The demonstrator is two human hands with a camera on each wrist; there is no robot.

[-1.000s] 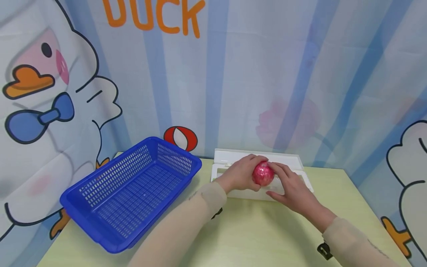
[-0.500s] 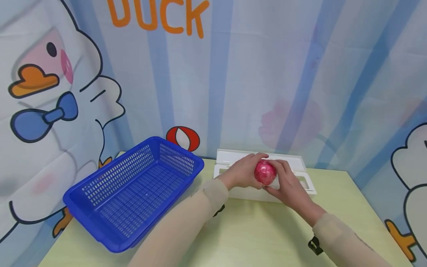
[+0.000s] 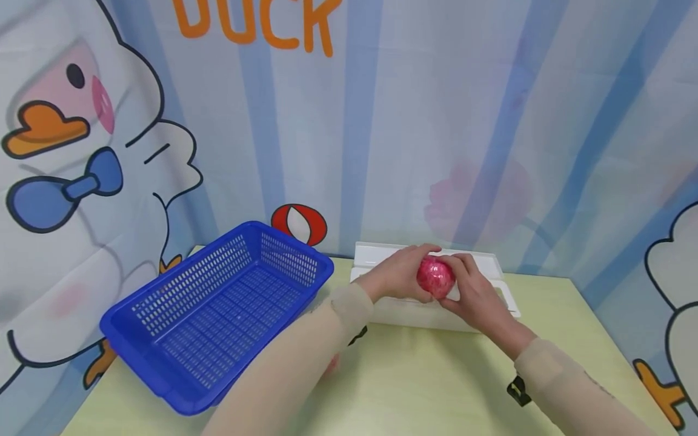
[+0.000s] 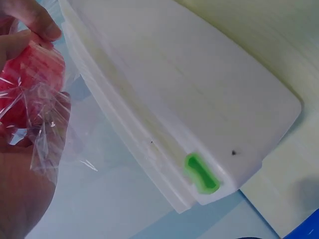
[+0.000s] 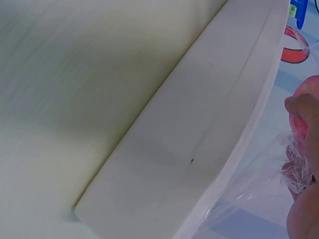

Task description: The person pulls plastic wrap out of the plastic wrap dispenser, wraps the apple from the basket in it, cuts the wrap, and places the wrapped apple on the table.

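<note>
A round red-pink fruit (image 3: 435,277), about apple-sized, is wrapped in shiny clear cling film. My left hand (image 3: 397,274) grips it from the left, and my right hand (image 3: 477,297) holds its right side with fingers on top and thumb below. In the left wrist view, loose cling film (image 4: 47,129) bunches up against the fingers. Crumpled film (image 5: 297,164) also shows under the right thumb. Directly beneath the hands stands a long white box (image 3: 420,313) with its lid (image 3: 471,261) raised at the back; a green piece (image 4: 202,173) sits at one end.
At left on the pale table (image 3: 414,375) is a blue perforated plastic basket (image 3: 218,387). A small reddish thing (image 3: 332,364) peeks from under the left sleeve, mostly hidden. A duck-print curtain (image 3: 398,121) hangs behind the table.
My right thumb has come in against the underside of the wrapped fruit, where it stood apart earlier. Both hands and the fruit have shifted slightly upward. The small reddish thing has come into view.
</note>
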